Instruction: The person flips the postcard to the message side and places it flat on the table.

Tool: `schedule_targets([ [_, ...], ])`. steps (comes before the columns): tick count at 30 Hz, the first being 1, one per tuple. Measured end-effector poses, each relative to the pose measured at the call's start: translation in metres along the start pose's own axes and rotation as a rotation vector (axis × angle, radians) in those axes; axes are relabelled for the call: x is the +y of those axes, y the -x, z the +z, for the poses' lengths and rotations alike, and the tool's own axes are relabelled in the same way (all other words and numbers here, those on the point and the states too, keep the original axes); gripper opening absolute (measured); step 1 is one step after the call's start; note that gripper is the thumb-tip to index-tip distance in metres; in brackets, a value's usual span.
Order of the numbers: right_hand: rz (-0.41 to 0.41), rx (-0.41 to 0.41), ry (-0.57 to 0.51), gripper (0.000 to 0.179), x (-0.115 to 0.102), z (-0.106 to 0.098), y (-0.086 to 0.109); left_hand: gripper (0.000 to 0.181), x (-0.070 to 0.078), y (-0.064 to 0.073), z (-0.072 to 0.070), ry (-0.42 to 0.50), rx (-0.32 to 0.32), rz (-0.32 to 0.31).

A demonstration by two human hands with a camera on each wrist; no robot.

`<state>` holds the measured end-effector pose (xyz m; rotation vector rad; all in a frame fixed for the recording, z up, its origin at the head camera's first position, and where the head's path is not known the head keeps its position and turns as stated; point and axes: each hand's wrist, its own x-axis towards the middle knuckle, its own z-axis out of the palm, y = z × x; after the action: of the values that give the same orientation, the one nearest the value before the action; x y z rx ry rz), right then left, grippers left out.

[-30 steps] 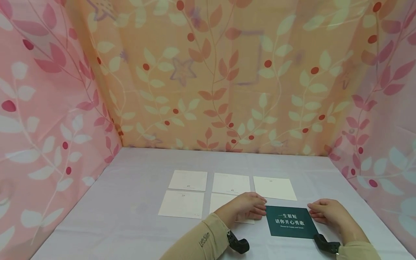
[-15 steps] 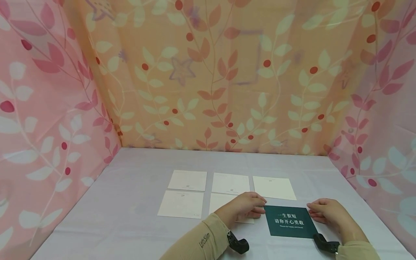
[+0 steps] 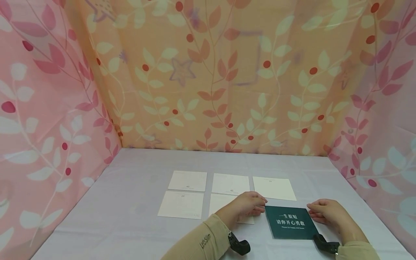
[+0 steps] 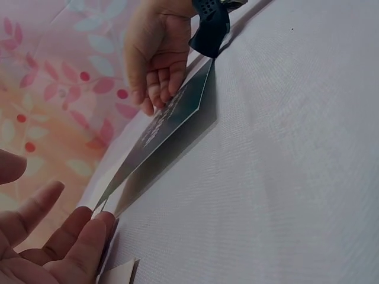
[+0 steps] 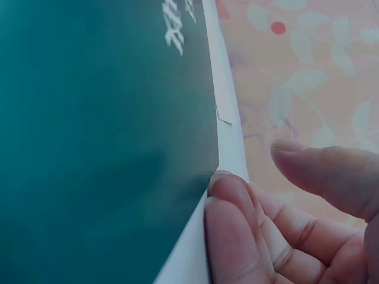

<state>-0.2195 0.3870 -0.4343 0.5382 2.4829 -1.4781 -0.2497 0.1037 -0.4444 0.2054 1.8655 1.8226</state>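
A dark green card (image 3: 290, 222) with white lettering lies between my two hands at the front right. In the left wrist view, a shadow shows beneath its near edge. My left hand (image 3: 246, 206) is at the card's far left corner, fingertips touching it and thumb (image 4: 10, 167) held apart. At the right edge, my right hand (image 3: 328, 213) rests its fingertips (image 5: 231, 236) against the card, while the thumb (image 5: 314, 171) stays clear of it. Partly hidden under my left forearm and hand is a white card (image 3: 219, 204) on the table.
Several more white cards lie in two rows: one far left (image 3: 187, 180), one far middle (image 3: 230, 183), one far right (image 3: 274, 187), one near left (image 3: 181, 204). A white cloth covers the table (image 3: 113, 224). Patterned curtains (image 3: 208, 72) enclose the back and sides.
The green card has shifted very slightly, its near left corner a little to the right and closer to me. Both hands have stayed almost in place.
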Motion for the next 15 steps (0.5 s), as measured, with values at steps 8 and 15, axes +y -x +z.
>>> schedule_targets([
  [8,0.000,0.012,-0.019,0.034,0.0020,0.0005,-0.0014,0.015,-0.0033,-0.0025,0.0034,0.022,0.001,0.010],
  [15,-0.004,0.016,-0.020,0.034,0.0030,0.0002,-0.0022,0.013,-0.0019,-0.0038,0.0066,0.037,0.037,-0.011],
])
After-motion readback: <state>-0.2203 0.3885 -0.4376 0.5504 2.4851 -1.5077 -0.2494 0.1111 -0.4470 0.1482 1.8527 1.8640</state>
